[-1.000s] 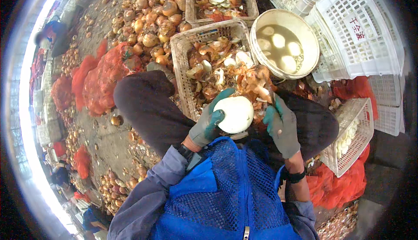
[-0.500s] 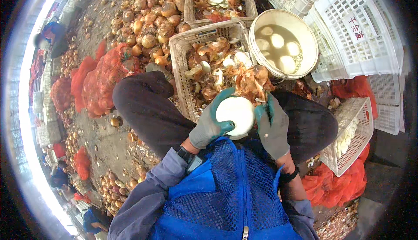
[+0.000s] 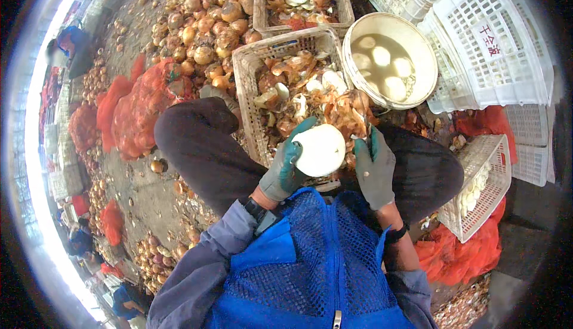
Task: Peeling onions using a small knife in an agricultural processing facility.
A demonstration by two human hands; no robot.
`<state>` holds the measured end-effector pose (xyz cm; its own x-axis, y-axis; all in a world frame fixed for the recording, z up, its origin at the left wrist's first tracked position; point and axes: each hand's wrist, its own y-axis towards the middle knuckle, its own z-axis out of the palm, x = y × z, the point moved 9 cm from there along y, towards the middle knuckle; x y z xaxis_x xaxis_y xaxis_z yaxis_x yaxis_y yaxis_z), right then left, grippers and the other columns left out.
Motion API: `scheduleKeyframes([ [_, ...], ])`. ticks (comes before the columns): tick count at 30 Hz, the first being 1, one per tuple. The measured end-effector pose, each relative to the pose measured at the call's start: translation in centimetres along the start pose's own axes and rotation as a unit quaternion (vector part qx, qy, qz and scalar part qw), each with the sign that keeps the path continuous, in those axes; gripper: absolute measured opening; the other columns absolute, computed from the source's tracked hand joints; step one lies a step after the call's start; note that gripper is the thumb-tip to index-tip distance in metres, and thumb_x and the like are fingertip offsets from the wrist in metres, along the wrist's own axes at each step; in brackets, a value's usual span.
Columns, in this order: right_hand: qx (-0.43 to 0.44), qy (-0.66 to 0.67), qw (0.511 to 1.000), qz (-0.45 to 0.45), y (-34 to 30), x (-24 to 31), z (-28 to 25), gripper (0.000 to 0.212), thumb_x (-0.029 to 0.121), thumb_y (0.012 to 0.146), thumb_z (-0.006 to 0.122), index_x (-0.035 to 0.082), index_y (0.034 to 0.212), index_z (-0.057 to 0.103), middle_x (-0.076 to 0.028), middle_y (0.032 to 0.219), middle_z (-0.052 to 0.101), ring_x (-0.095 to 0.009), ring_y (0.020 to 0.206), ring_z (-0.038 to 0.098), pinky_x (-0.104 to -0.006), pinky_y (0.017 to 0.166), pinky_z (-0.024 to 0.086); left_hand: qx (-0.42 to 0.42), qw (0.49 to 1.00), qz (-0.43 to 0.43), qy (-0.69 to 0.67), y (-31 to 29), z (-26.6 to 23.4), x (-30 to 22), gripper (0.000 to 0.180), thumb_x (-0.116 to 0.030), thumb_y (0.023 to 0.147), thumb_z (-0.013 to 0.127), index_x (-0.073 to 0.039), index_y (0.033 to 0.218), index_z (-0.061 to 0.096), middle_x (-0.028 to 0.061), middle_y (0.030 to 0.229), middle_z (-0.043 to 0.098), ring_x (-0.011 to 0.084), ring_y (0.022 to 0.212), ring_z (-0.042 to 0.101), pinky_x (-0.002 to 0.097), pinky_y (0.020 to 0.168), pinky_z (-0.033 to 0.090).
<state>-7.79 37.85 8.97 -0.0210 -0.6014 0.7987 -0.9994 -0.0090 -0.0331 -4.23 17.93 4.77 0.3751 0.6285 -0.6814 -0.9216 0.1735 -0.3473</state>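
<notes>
My left hand (image 3: pixel 285 165), in a grey glove with green fingers, is closed around the side of a peeled white onion (image 3: pixel 320 150). The onion is smooth and round, held above my lap at the near end of a crate of peels. Just right of the onion, apart from it, is my right hand (image 3: pixel 375 171) in a matching glove. Its thumb and fingers are drawn together around something slim that pokes up past the fingertips; its kind is too small to make out. Brown onion skins (image 3: pixel 349 111) lie in the crate right beyond both hands.
A beige plastic crate (image 3: pixel 243 84) of peels stands before me, another crate (image 3: pixel 259 7) behind it. A white bucket (image 3: pixel 431 60) holds peeled onions in cloudy water. Unpeeled onions (image 3: pixel 203 54) and red mesh bags (image 3: pixel 140 111) lie left. White crates (image 3: pixel 477 36) stand right, with a basket (image 3: pixel 504 174) of peeled pieces.
The onion has turned in my left hand and tilted, with the left fingers shifting to its left side. My right hand has drawn slightly away from it.
</notes>
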Motion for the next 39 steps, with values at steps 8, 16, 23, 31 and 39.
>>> scheduleKeyframes([
  [8,0.006,-0.115,0.974,-0.193,-0.8,4.3,-2.1,0.047,0.012,0.099,0.072,-0.004,0.140,0.058,-0.022,0.121,0.072,-0.042,0.091,0.072,-0.0512,0.082,0.058,-0.001,0.954,0.069,0.292,-0.4,0.4,-3.6,0.119,-0.057,0.075,0.093,-0.002,0.164,0.037,0.0147,0.147,0.060,0.0248,0.136,0.058,0.0391,0.117,0.045],
  [16,0.129,0.019,0.990,0.053,0.4,0.4,-1.4,0.039,0.015,0.100,0.070,-0.004,0.133,0.063,-0.019,0.113,0.073,-0.033,0.084,0.071,-0.0424,0.071,0.058,0.007,0.905,0.122,0.407,-0.4,0.7,-3.9,0.116,-0.031,0.068,0.099,0.000,0.162,0.038,0.0162,0.149,0.057,0.0269,0.137,0.058,0.0400,0.119,0.045],
  [23,0.105,0.245,0.954,0.134,-0.4,-0.6,1.2,0.031,0.021,0.108,0.059,-0.005,0.120,0.069,-0.008,0.092,0.073,-0.018,0.071,0.066,-0.0331,0.060,0.054,0.014,0.875,0.119,0.470,0.2,1.7,-3.4,0.113,-0.028,0.069,0.098,0.001,0.161,0.039,0.0175,0.152,0.055,0.0273,0.141,0.055,0.0404,0.119,0.045],
  [31,0.111,0.342,0.894,0.268,-2.3,-4.5,2.7,0.028,0.028,0.108,0.059,0.001,0.112,0.065,-0.009,0.087,0.073,-0.013,0.055,0.060,-0.0280,0.048,0.047,-0.060,0.982,0.044,0.173,4.5,0.1,-3.6,0.085,-0.040,0.098,0.075,0.001,0.163,0.038,0.0142,0.141,0.063,0.0209,0.127,0.062,0.0345,0.109,0.050],
  [39,0.106,0.219,0.969,0.043,-1.9,-3.4,1.6,0.033,0.031,0.108,0.058,0.001,0.106,0.072,-0.006,0.090,0.074,-0.009,0.068,0.060,-0.0267,0.058,0.048,0.000,0.956,0.161,0.243,15.6,10.5,-7.1,0.086,-0.032,0.085,0.091,0.000,0.152,0.048,0.0142,0.129,0.069,0.0204,0.110,0.070,0.0359,0.095,0.059],
])
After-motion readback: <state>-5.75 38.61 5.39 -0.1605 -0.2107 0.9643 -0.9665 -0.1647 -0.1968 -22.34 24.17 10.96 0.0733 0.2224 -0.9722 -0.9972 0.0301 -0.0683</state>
